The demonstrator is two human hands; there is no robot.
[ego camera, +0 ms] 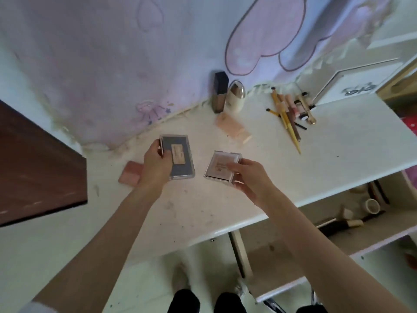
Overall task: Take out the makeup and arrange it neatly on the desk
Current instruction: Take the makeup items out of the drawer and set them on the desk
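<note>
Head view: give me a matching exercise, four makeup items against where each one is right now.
Items:
1. grey palette
2. white compact
3. pink compact
4. brushes

Places:
A. lying on the desk toward the far right, beside small bottles
B. held in the right hand
C. flat on the desk just left of the left hand
D. held in the left hand

Pairs: 1-D, 2-B, 3-C, 4-A
</note>
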